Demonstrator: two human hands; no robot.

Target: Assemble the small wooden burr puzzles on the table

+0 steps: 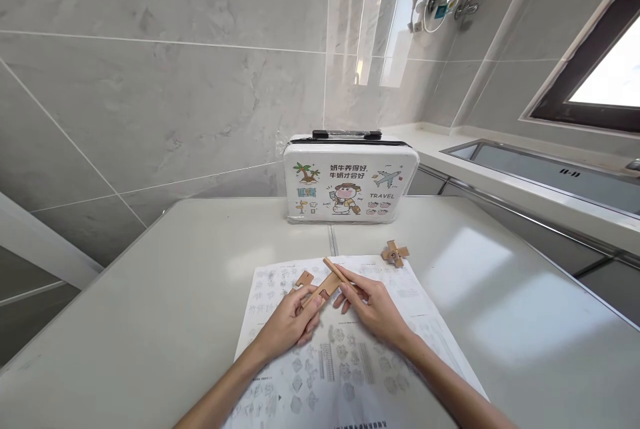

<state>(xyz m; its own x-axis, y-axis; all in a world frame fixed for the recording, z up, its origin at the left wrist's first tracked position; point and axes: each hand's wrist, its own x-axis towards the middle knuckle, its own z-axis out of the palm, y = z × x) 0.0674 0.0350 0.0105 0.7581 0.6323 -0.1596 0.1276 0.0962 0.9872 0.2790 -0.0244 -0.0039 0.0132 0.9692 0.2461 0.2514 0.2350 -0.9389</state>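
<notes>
My left hand [296, 320] is closed around a notched wooden puzzle piece [329, 284], which slants up to the right over the paper. Between the thumb and fingers of my right hand [373, 304] is a slim wooden stick [336, 270], lying across the upper end of that piece. Another notched wooden piece [304, 278] shows just beyond my left fingers; whether I hold it too, I cannot tell. Under both hands lies a large printed instruction sheet [360, 362] with small diagrams. An assembled cross-shaped wooden puzzle [395, 254] rests at the sheet's far right corner.
A white plastic-wrapped carrying case [350, 179] with cartoon prints stands upright at the back of the white table [165, 296], near the tiled wall. To the right runs a counter [500, 176] with a sink [545, 166] below a window.
</notes>
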